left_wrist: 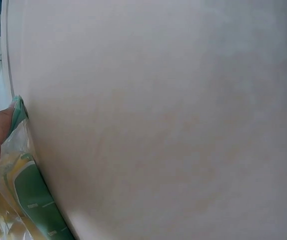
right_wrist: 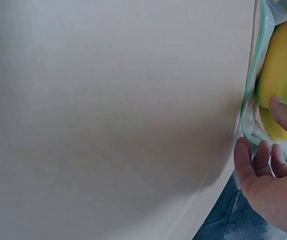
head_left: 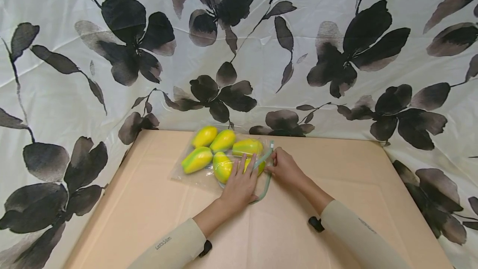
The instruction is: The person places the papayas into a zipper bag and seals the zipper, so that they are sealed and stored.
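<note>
A clear zip bag [head_left: 203, 179] with a green seal strip lies near the far side of the board, holding several yellow-green, mango-shaped fruits [head_left: 198, 160]. Its mouth faces right and gapes, the two strips standing apart. My left hand [head_left: 240, 186] rests across the bag's near right part, fingers spread and straight over one fruit. In the left wrist view its thumb [left_wrist: 1, 124] touches the green strip. At the mouth, my right hand [head_left: 285, 166] holds the edge with curled fingers. The right wrist view shows its fingertips [right_wrist: 242, 145] at the seal and its thumb over a yellow fruit [right_wrist: 281, 65].
A pale tan board [head_left: 336, 169] spreads under everything. Behind and beside it hangs a white cloth [head_left: 276, 94] with dark flowers. Dark wrist-camera pieces [head_left: 316, 223] show beneath both sleeves [head_left: 358, 227]. A green printed panel [left_wrist: 38, 200] marks the bag in the left wrist view.
</note>
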Motion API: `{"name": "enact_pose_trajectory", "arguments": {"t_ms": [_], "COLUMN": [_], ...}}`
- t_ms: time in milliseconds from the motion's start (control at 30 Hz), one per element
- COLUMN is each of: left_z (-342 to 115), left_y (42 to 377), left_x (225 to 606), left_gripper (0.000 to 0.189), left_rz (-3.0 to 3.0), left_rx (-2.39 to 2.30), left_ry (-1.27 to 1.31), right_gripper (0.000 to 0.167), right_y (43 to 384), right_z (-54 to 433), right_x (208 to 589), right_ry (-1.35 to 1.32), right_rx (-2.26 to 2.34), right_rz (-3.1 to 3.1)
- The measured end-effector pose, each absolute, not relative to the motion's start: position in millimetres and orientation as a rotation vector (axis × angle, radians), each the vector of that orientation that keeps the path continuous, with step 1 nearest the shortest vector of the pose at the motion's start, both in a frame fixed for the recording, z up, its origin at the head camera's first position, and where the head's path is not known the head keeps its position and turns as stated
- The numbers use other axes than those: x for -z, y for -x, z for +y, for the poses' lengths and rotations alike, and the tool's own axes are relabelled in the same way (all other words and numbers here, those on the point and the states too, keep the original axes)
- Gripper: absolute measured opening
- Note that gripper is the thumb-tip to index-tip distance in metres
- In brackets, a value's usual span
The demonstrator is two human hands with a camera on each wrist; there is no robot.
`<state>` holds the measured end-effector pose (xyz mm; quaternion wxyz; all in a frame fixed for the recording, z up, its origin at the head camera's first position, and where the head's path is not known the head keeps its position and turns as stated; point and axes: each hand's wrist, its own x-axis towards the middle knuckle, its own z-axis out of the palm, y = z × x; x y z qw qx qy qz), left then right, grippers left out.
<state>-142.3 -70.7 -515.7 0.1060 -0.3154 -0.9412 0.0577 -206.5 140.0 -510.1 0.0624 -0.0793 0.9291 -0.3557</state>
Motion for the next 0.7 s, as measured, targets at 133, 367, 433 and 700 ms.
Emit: {"name": "enact_pose_trajectory", "arguments": {"t_ms": [133,367,433,700], "left_z": [-71,-69,-69,-68], "left_y": [142,140,140,140], "left_x": [515,514,515,516], "left_gripper": [0.103,0.095,0.093,0.089], "left_rz": [-2.778,-2.761,-2.756,-2.759], "left_rx": [-0.171,-0.220,-0.240,-0.265], "left_ry": [0.926,0.921,0.919,0.901], "right_gripper": [0.042,0.033,0.029,0.025], "right_y": [210,212,213,226], "right_z": [140,150,153,162], "right_x": [510,504,500,482], "right_ry": [0.246,0.243,0.267,0.281], "right_rx": [1.068,1.101,1.095,1.068], "right_rz": [2.802,2.779,2.790,2.876]}}
